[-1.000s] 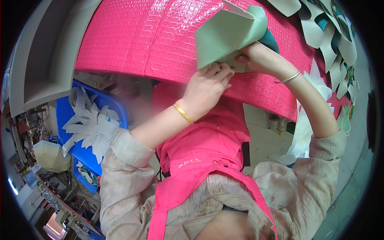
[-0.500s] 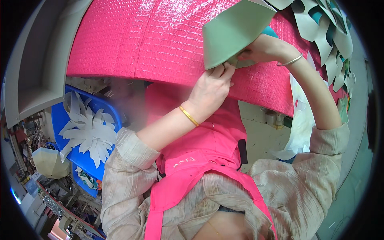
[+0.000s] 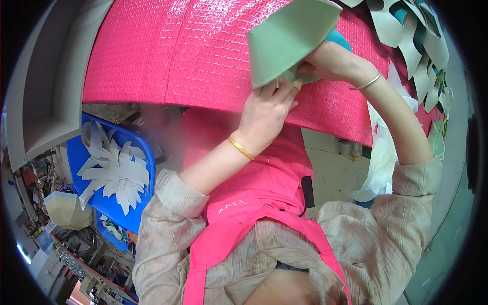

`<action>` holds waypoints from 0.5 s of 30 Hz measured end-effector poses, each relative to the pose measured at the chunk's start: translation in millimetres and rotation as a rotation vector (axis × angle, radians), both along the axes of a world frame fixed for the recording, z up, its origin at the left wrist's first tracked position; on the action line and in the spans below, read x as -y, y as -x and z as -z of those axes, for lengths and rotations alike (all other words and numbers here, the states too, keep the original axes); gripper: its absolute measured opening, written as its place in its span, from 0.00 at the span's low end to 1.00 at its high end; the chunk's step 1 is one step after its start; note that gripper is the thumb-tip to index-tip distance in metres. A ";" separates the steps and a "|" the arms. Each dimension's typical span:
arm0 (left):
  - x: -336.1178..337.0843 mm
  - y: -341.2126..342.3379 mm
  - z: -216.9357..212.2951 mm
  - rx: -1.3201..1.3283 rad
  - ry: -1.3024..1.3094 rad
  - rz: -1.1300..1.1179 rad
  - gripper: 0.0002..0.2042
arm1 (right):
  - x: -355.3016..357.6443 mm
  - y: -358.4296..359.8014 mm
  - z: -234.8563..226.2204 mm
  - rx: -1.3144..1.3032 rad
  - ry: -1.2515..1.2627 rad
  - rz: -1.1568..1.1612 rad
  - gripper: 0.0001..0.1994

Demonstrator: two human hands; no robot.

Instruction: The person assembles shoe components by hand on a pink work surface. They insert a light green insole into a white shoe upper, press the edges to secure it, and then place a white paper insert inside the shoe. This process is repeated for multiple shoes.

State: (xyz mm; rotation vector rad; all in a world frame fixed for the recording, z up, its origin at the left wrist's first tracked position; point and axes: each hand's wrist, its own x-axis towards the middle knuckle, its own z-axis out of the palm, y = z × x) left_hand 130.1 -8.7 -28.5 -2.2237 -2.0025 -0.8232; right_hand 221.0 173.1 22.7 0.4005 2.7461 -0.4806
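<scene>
Over the pink tabletop [image 3: 137, 61], both hands [image 3: 267, 113] [image 3: 333, 63] pinch a bent green sheet [image 3: 291, 41].

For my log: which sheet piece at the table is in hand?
The green sheet held by left hand and right hand; the other pieces lie farther right on the table.

The bright pink apron [image 3: 277, 180] has shoulder straps [image 3: 195, 284] and small white lettering [image 3: 230, 207] on its front. The crinkled beige shirt [image 3: 376, 234] beneath has sleeves [image 3: 180, 195] rolled into cuffs. A gold-coloured bangle [image 3: 241, 148] encircles the left hand [image 3: 267, 116] at the wrist; a thin silver-coloured bangle [image 3: 368, 85], the right hand [image 3: 338, 62].
</scene>
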 end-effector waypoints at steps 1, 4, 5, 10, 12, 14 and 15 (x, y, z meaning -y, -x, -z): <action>-1.9 -3.0 -3.0 -0.025 0.028 -0.006 0.21 | 3.6 0.8 -2.1 0.037 -0.053 0.011 0.15; -6.8 -9.7 -8.1 -0.086 0.040 -0.015 0.19 | 4.0 -4.1 -6.1 -0.090 -0.088 -0.155 0.14; -7.2 -11.5 -5.3 -0.093 -0.002 -0.009 0.19 | -1.3 -8.3 -5.2 -0.108 -0.093 -0.165 0.14; -14.1 -24.7 -6.5 -0.110 0.060 -0.049 0.20 | -0.8 -6.6 -9.2 -0.091 -0.186 -0.244 0.13; -19.7 -33.4 -9.3 -0.219 0.086 -0.068 0.20 | 3.0 -7.2 -13.5 -0.065 -0.239 -0.229 0.12; -21.3 -33.4 -3.0 -0.175 0.009 -0.041 0.20 | -12.7 -16.4 -7.1 -0.153 -0.238 -0.246 0.11; -22.2 -33.4 0.8 -0.151 -0.028 -0.024 0.19 | -17.0 -20.5 -5.4 -0.195 -0.235 -0.250 0.11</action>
